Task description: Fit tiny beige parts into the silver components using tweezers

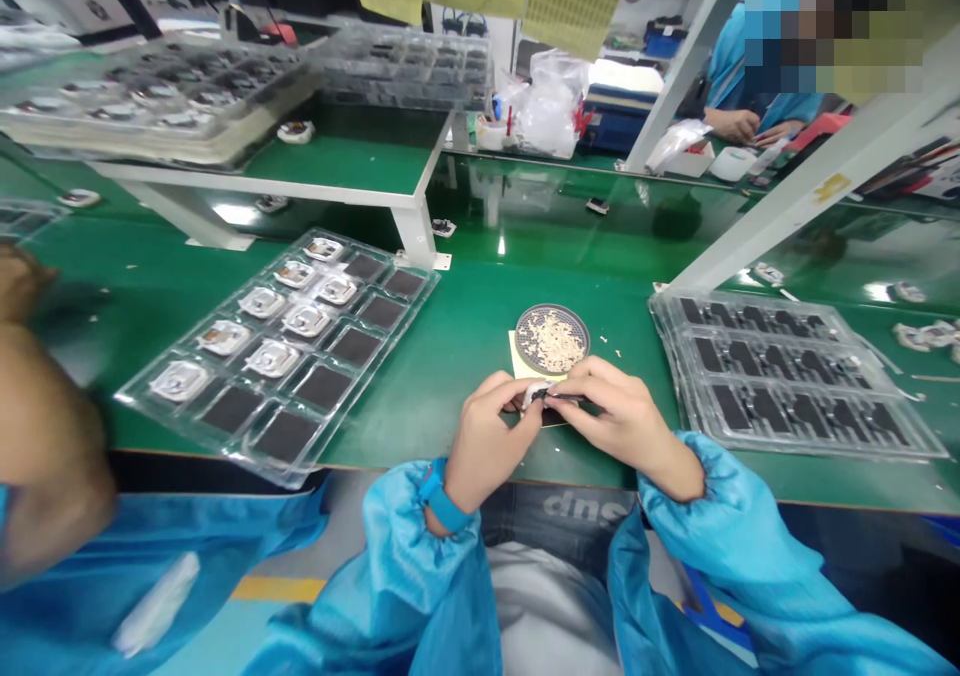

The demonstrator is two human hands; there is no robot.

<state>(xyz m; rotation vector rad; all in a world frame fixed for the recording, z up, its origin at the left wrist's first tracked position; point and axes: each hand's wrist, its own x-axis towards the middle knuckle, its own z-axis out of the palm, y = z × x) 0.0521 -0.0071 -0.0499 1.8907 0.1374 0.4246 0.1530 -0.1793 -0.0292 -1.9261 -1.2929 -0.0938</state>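
Between my hands is a small white plastic housing with a dark part (535, 393), held just above the table's front edge. My left hand (495, 436) grips it between thumb and fingers. My right hand (619, 411) is pinched at its right side, around something thin and dark that I cannot make out. Right behind my fingers stands a round grey dish (553, 340) full of tiny beige pieces, on a yellow paper pad (519, 356). To the left, a clear blister tray (296, 356) carries several white housings and dark square compartments.
Stacked clear trays with black inserts (795, 371) lie at the right. A white-legged green shelf (352, 161) at the back left bears more trays (150, 106). A co-worker's arm (49, 436) is close on the left; another person's hands (750, 128) show across the bench.
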